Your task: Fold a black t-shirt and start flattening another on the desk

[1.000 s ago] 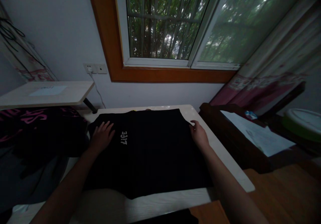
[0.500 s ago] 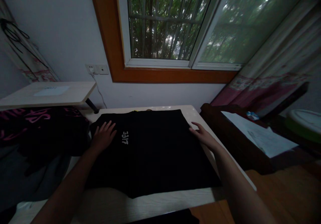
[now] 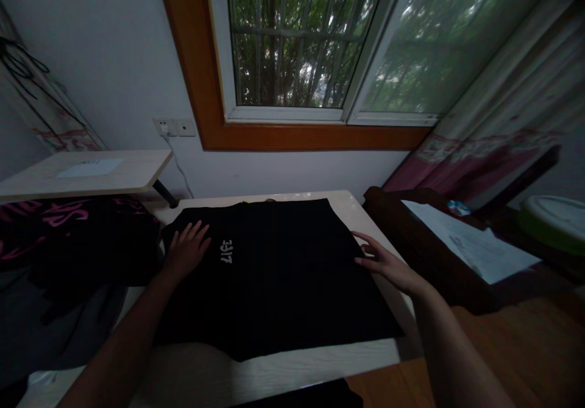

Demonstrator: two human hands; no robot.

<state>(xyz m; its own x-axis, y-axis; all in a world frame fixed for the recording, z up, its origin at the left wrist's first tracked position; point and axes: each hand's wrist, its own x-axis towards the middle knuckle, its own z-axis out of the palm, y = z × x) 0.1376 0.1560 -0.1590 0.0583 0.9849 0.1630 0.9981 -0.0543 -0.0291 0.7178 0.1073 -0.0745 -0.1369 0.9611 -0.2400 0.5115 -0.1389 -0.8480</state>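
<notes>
A black garment (image 3: pixel 292 280) with small pale lettering lies spread out on a light wooden table (image 3: pixel 196 374). I cannot tell exactly what kind of garment it is. My left hand (image 3: pixel 186 251) rests flat on its left part, fingers spread, just left of the lettering. At the garment's right edge is my right hand (image 3: pixel 386 265), with fingers apart and the fingertips at or just over the cloth's border. Nothing shows gripped in either hand.
Dark clothes with pink print (image 3: pixel 68 237) are heaped at the left, under a small raised shelf (image 3: pixel 137 176). Right of the table stands a dark brown piece of furniture (image 3: pixel 425 256) with a paper sheet (image 3: pixel 475 243) on it. A wall and window sill (image 3: pixel 311 137) bound the back.
My right hand has slid toward me and slightly right along the garment's right edge, its fingers spreading more. My left hand stays in place on the cloth.
</notes>
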